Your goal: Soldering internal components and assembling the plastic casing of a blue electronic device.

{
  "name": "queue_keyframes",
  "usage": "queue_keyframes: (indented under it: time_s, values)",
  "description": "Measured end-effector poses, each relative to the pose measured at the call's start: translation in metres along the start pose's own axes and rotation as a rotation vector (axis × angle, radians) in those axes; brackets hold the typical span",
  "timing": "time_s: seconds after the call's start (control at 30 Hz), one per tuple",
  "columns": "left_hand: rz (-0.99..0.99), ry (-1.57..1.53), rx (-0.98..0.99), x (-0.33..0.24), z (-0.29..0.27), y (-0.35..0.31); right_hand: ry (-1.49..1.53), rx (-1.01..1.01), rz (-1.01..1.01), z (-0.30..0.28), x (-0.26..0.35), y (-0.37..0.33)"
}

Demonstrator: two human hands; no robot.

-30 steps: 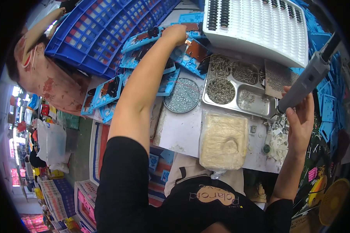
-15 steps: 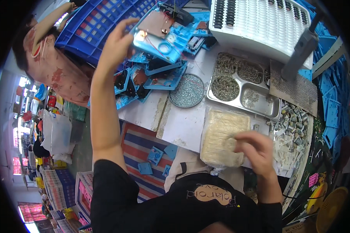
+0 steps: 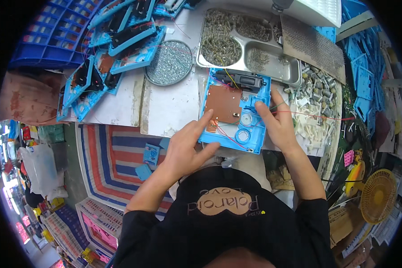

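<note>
A blue plastic casing (image 3: 253,144), open side up, lies in front of me at the table's near edge. Inside it are a brown circuit board (image 3: 223,103), a black module (image 3: 241,81) along the far side, round rings and thin coloured wires. My left hand (image 3: 187,149) straddles the casing's near left corner, index finger on the left side and thumb at the near edge. My right hand (image 3: 279,123) grips the right side, thumb on top. A red wire runs past this hand to the right. The casing hides most of the wrapped beige block beneath.
Beyond the casing stands a metal tray (image 3: 292,73) of small springs and screws. Left of it are a round dish (image 3: 169,62) of small metal parts and several stacked blue casings (image 3: 134,42). Small motors and white plastic parts (image 3: 315,105) lie to the right.
My left hand has brought the blue casing from the far left pile down to the near edge. My right hand has come onto its right side. The view has shifted rightward.
</note>
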State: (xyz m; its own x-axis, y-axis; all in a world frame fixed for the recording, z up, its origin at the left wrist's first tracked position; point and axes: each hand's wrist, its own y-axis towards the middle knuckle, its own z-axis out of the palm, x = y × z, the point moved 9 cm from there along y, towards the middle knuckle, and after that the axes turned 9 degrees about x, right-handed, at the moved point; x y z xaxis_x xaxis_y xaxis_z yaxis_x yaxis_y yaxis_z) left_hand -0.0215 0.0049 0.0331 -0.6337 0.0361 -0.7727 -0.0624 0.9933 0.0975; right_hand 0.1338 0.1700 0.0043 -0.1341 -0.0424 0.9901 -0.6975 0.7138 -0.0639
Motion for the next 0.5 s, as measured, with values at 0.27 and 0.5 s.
queue_keyframes:
  time_s: [0.27, 0.5]
  values:
    - [0.01, 0.251, 0.175, 0.01, 0.024, -0.012, -0.906, -0.023, -0.425, 0.017, 0.026, -0.012]
    - [0.057, 0.243, 0.18, -0.017, 0.021, 0.004, -0.842, 0.034, -0.45, 0.013, 0.023, -0.006]
